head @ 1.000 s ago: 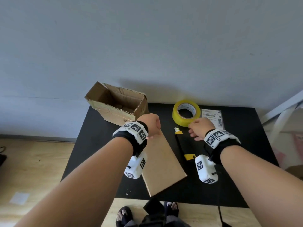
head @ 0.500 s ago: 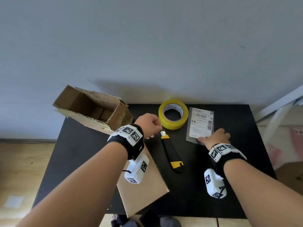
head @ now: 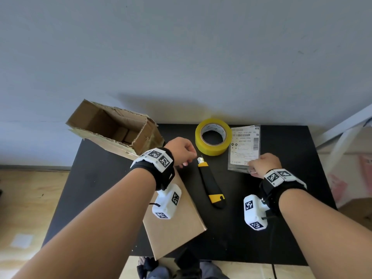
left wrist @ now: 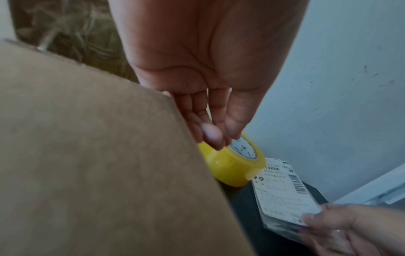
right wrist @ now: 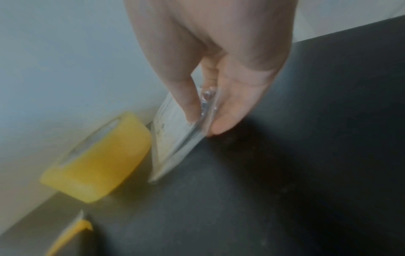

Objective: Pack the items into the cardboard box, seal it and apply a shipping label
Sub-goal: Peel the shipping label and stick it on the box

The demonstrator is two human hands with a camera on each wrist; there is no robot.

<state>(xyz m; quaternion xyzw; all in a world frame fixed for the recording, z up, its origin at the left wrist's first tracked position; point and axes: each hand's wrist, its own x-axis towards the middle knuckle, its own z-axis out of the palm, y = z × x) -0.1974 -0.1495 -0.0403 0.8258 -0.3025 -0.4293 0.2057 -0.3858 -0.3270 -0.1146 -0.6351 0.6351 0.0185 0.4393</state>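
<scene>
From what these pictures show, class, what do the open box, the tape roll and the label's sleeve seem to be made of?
Open box: corrugated cardboard, matte brown; fluting shows along its cut rim.
Tape roll: glossy yellowish plastic film, probably on a printed paper core.
Label's sleeve: likely clear shiny plastic, glinting where the right hand pinches it, with printed paper inside.

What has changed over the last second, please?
The right hand left the utility knife, moved right and now pinches the shipping label, lifting its near edge. The left hand stays on the cardboard box; the tape roll is unmoved.
</scene>
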